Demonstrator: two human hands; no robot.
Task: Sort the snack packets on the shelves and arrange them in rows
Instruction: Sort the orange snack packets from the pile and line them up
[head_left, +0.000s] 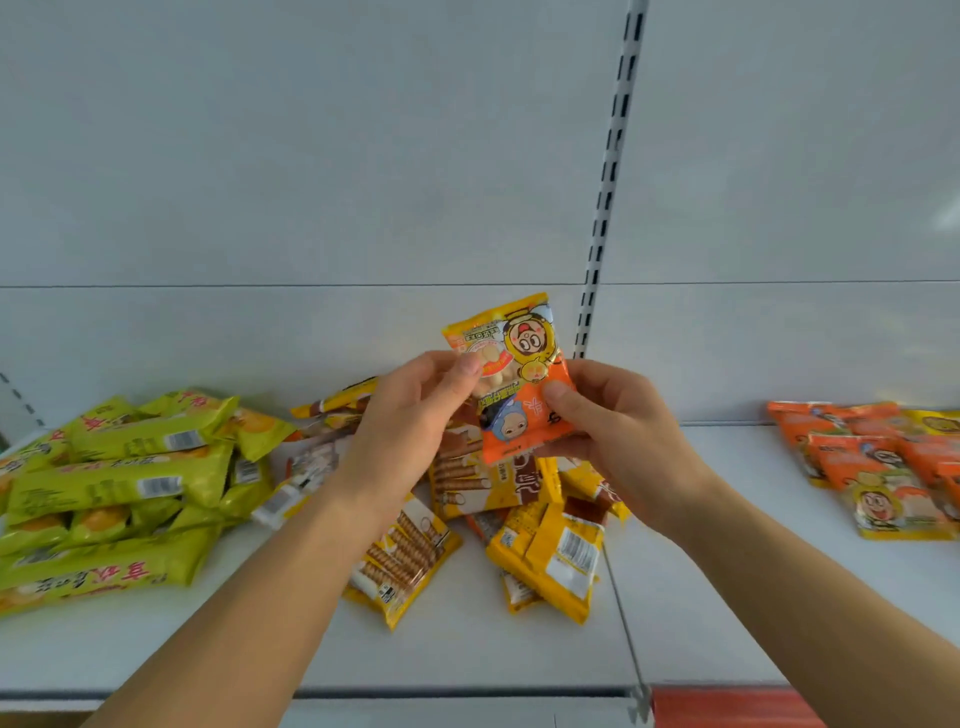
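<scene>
Both hands hold small cartoon-printed snack packets up above the shelf's middle pile. My left hand (410, 415) pinches a yellow packet (511, 338) by its lower left part. My right hand (613, 421) grips an orange packet (524, 421) that overlaps the yellow one's bottom. Beneath them lies a loose heap of yellow-and-brown wafer-roll packets (540, 540). On the left sits a pile of green long packets (119, 483). Orange and yellow cartoon packets (872, 462) lie on the right shelf section.
The white shelf board (467, 649) has bare room along its front edge and between the middle heap and the right group. A slotted upright (608, 197) splits the white back panel. A red strip (727, 706) shows below the shelf edge at the right.
</scene>
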